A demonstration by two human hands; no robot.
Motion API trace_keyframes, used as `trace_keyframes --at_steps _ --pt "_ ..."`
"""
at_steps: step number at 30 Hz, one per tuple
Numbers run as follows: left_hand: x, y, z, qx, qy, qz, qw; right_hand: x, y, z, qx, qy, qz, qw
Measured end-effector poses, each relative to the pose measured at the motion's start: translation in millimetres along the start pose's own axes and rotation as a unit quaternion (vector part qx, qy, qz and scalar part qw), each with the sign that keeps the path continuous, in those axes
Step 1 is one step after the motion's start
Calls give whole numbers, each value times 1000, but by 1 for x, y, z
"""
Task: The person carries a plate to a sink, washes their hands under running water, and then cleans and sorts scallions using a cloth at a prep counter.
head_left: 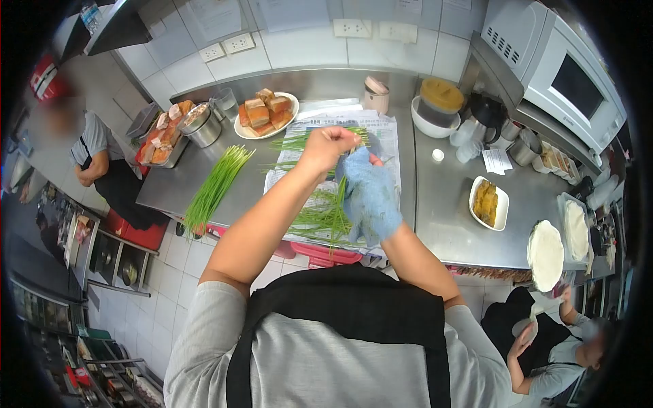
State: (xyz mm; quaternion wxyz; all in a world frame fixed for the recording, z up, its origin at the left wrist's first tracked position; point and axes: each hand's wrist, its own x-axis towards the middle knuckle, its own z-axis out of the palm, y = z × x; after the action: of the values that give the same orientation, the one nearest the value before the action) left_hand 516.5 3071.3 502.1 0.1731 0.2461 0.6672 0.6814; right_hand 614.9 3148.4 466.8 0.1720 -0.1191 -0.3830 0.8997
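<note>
My right hand [371, 190], in a light blue glove, is closed round a bunch of chives [333, 204], whose green blades hang down over the newspaper [388, 132]. My bare left hand [328, 148] meets it at the pale stem ends, thumb and fingers pinched together there. Exactly which stems are between those fingers is partly hidden. More loose chives [289, 144] lie on the newspaper beneath and behind my hands. To the left, a neat pile of long chives [218, 187] rests on the steel counter [166, 190], reaching its front edge.
Behind stand a plate of browned meat blocks [269, 112], a metal pot [203, 129] and a tray of meat [165, 136]. At right are a white dish of yellow food [488, 204], a lidded tub [439, 102] and a microwave [571, 75]. Co-workers [112, 153] are on both sides.
</note>
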Motion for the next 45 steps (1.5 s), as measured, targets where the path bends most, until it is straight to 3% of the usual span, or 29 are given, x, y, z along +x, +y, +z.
trace_keyframes --at_steps 6,10,12,14,17,18,20,23,26,27,28,29,30,32,34,37,39,41,42,44,45 --pt "21 31 -45 -76 149 45 985 -13 -20 5 -82 -108 82 987" --pt "32 56 -110 -158 216 93 959 -11 4 -9 -60 -112 31 991" --pt "29 68 -138 -191 252 116 942 -9 7 -15 -50 -116 51 991" --pt "34 64 -188 -190 224 139 946 -5 17 -29 -22 -164 64 984" --pt "16 85 -219 -173 291 171 925 -11 19 -36 -17 -125 88 988" --pt "13 89 -239 -188 268 177 928 -15 13 -33 -30 -109 84 990" --pt "6 100 -260 -149 329 183 914 -22 3 -26 -45 -104 92 989" --pt "3 104 -307 10 299 123 946 -24 -4 -15 -50 -40 71 995" --pt "9 82 -341 170 225 62 957 -35 -18 5 274 -26 202 940" --pt "11 69 -342 213 243 49 945 -34 -11 1 157 -101 120 975" --pt "19 55 -354 252 214 18 944 -32 -7 2 -135 -102 7 986" --pt "31 38 -367 325 204 -21 923 -35 -10 12 -413 -92 -105 900" --pt "42 18 -379 397 189 -60 896 -38 -16 23 -651 -74 -206 727" --pt "54 -26 -394 501 178 -58 845 -48 -23 50 -802 -37 -242 545" --pt "59 -64 -411 555 171 -66 812 -57 -25 78 -738 -7 -155 657" --pt "46 -110 -429 551 163 -113 811 -53 -9 75 -798 -7 -278 535" --pt "31 -126 -430 538 146 -161 815 -47 7 60 -611 2 -188 769" --pt "12 -132 -418 566 126 -230 781 -49 18 52 -437 9 -129 890" --pt "6 -135 -403 580 109 -260 765 -51 18 49 -384 14 -123 915" --pt "-1 -147 -382 596 103 -280 746 -56 15 45 -421 32 -176 889" --pt "-4 -150 -376 605 101 -290 735 -53 15 47 -507 38 -224 832"
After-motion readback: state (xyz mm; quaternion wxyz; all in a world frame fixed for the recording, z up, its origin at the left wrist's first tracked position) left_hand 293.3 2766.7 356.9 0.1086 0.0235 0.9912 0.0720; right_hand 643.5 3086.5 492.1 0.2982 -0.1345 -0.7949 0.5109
